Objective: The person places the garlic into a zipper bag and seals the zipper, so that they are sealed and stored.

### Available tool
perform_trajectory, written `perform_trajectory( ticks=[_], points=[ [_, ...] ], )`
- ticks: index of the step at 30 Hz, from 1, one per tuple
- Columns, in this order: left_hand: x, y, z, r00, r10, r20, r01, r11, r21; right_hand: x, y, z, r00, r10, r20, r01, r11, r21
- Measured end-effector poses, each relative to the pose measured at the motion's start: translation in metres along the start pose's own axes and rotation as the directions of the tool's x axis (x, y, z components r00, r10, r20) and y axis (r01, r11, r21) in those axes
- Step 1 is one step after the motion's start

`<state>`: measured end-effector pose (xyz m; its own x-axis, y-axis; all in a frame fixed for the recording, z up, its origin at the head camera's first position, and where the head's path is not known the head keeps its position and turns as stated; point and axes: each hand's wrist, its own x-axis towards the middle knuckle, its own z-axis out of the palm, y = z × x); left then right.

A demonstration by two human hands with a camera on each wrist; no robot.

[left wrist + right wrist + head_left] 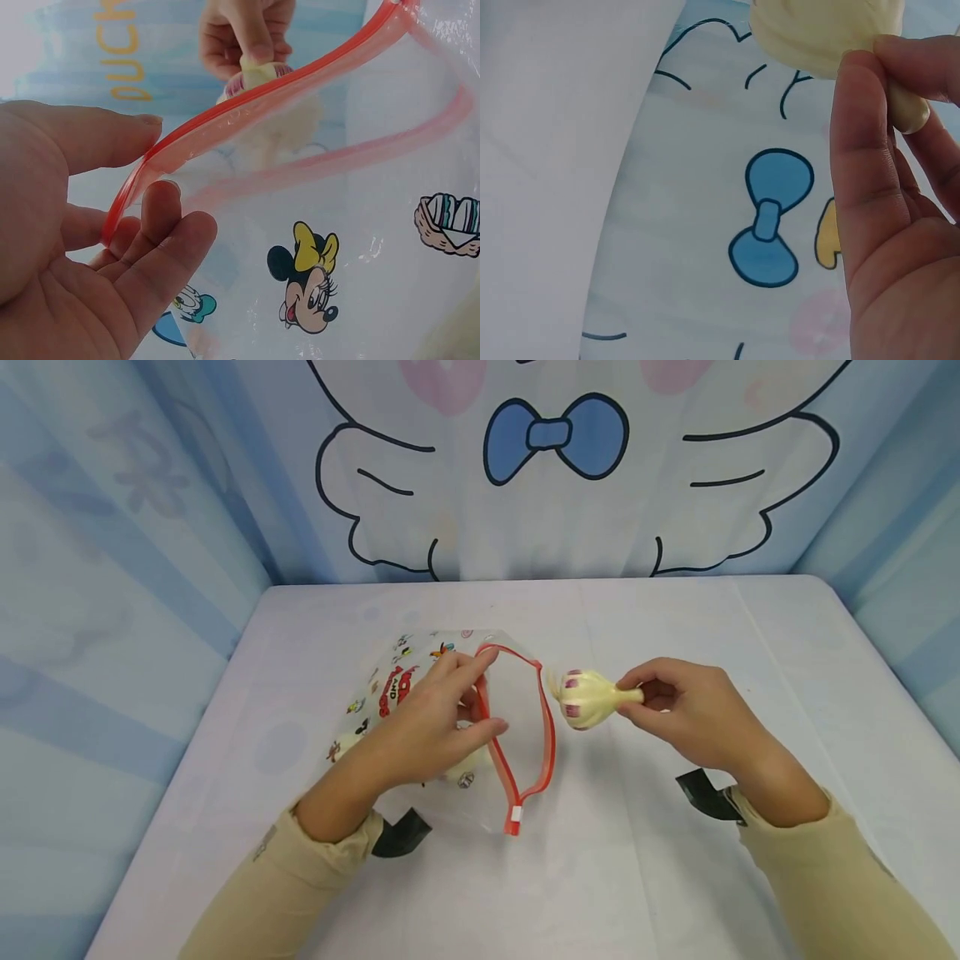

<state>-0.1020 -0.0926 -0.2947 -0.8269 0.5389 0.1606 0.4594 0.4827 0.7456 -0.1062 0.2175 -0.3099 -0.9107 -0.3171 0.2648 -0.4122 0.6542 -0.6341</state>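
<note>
A clear zip bag [420,664] printed with cartoon figures lies on the table, its red zip edge [550,735] spread wide into a loop. My left hand [431,718] holds the near side of that opening, thumb and fingers on the red strip, as the left wrist view also shows. Just right of the opening, my right hand [686,706] pinches a garlic bulb [588,700] by its stem. The bulb is pale with purple patches, its root end pointing at the bag. Something pale yellow shows through the bag [457,322], partly hidden by my left hand.
A white slider [516,813] sits at the near end of the red zip. The white-covered table [675,877] ends at a cartoon curtain [555,518] behind, with blue curtains at both sides. Dark straps [402,835] stick out from both cuffs.
</note>
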Motion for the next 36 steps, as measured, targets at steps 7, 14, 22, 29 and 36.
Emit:
perform_trajectory(
  ticks=[7,14,22,29,36],
  points=[
    [0.000,0.000,-0.001,1.000,-0.012,0.003,0.012,1.000,0.005,-0.008,-0.010,0.002,0.998,-0.068,0.015,0.067,0.996,0.052],
    [-0.001,0.000,-0.001,1.000,-0.010,-0.005,0.010,0.999,0.037,-0.007,-0.018,0.016,0.993,-0.105,0.058,0.099,0.990,0.103],
    [-0.002,0.001,-0.001,1.000,0.016,0.015,-0.017,0.999,0.037,-0.001,-0.019,0.034,0.990,-0.121,0.077,0.112,0.988,0.109],
    [-0.003,0.001,-0.002,0.997,0.075,0.014,-0.076,0.992,0.098,0.004,-0.015,0.051,0.962,-0.270,-0.033,0.271,0.962,0.035],
    [-0.003,0.000,-0.002,0.994,0.105,0.010,-0.106,0.990,0.089,0.009,-0.018,0.065,0.951,-0.299,-0.077,0.298,0.954,-0.016]
  ],
)
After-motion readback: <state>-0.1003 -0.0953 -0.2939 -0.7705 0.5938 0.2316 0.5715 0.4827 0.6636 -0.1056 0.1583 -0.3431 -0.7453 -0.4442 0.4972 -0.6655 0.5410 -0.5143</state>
